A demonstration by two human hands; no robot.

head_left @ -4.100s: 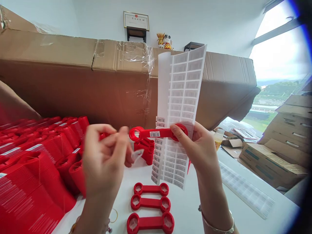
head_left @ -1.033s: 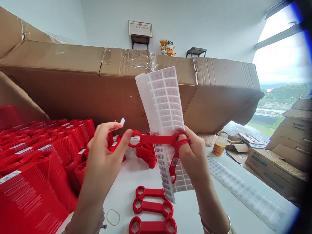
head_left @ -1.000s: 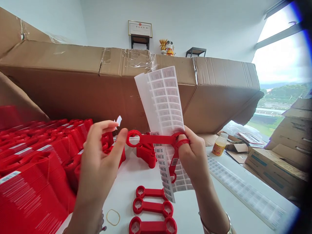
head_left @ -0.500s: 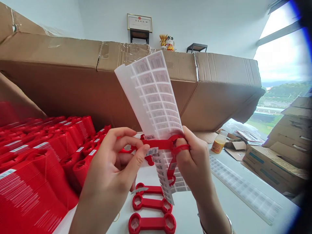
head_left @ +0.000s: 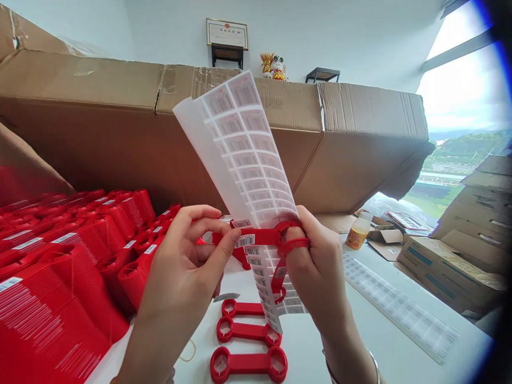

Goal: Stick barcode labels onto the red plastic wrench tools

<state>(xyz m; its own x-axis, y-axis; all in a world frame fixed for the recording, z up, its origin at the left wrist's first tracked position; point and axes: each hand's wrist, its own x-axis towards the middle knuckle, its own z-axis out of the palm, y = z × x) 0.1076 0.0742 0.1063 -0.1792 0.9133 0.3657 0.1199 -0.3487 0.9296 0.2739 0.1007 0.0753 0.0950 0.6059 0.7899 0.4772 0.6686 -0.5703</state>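
My right hand [head_left: 316,256] is closed around a sheet of barcode labels [head_left: 256,154] and the ringed end of a red dumbbell-shaped plastic piece [head_left: 266,236]. The sheet stands up tilted, its lower part curling below the hand. Across the red piece's bar lies a small white barcode label [head_left: 245,240]. My left hand [head_left: 192,266] pinches at the label's left end, thumb in front; the fingertips behind are partly hidden. Another red piece [head_left: 280,272] hangs under my right hand. On the table below lie several red dumbbell-shaped pieces [head_left: 248,365].
Nested stacks of labelled red pieces [head_left: 60,298] fill the left side. A large cardboard box [head_left: 240,133] spans the back. To the right are another label sheet [head_left: 400,309], a bottle [head_left: 358,230] and a carton [head_left: 444,272]. A rubber band [head_left: 194,351] lies near my left wrist.
The small label, tilted off the red bar before, now lies along it. My left thumb has moved slightly left and up. The held sheet has shifted a little left and up.
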